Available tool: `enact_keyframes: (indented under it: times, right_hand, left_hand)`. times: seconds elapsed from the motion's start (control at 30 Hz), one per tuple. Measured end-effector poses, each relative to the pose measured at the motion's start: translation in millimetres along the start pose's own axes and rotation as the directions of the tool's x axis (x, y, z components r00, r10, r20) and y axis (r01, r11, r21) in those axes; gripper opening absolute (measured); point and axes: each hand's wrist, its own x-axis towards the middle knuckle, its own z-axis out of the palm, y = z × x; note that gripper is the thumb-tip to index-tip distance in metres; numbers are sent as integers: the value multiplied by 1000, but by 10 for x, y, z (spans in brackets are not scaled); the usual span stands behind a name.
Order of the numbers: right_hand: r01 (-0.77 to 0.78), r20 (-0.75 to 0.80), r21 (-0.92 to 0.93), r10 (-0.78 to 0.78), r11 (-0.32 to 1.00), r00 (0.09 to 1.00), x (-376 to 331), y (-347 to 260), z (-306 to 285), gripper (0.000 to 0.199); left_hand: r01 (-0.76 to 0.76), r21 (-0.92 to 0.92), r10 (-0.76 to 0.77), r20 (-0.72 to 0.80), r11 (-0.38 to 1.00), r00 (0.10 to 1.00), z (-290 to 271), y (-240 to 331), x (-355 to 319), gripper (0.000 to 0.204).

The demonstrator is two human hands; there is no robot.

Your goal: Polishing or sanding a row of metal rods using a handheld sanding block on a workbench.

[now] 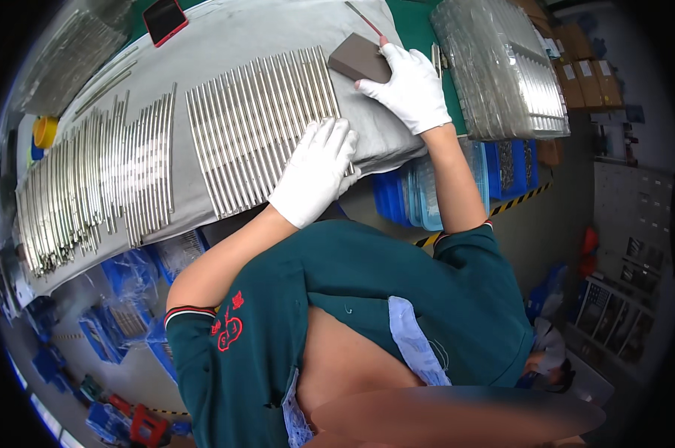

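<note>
On the cloth-covered tabletop [225, 33], a loose batch of metal rods [147, 157] lies left of a tidy row of rods [255, 119], apparently spread to keep them separate. The left hand [311, 175] covers that row's near right end, hiding whether its grip holds any; the right hand's [412, 88] grip closes on a grey-brown block [354, 58], seemingly steadying it, its right end concealed.

Rods [262, 123] lie on cloth [240, 28] — block [354, 57] to their right, phone [165, 22] behind them.
</note>
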Motion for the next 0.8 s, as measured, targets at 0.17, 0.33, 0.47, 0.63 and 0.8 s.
enact_keyframes:
  times: [0.17,0.33,0.47,0.63,0.8]
  right_hand:
    - [32,-128,-231,-63,972,990,-3,210,114,76]
    - [-156,-167,485,265,861,950,-66,11,-61,38]
    - [31,-263,336,62,941,963,-106,-28,-37,41]
    - [-18,-177,447,108,894,978,-275,10,147,58]
    - [-208,21,697,271,686,962,-234,32,72,62]
  left_hand:
    - [51,61,-48,-55,997,997,71,30,-24,50]
    - [26,17,-26,-31,1000,999,24,11,17,46]
    - [-6,-15,5,-90,1000,996,12,11,8,44]
    - [-22,-86,10,-138,996,990,-17,29,-29,43]
    - [-37,-152,3,-216,988,976,-90,19,-39,37]
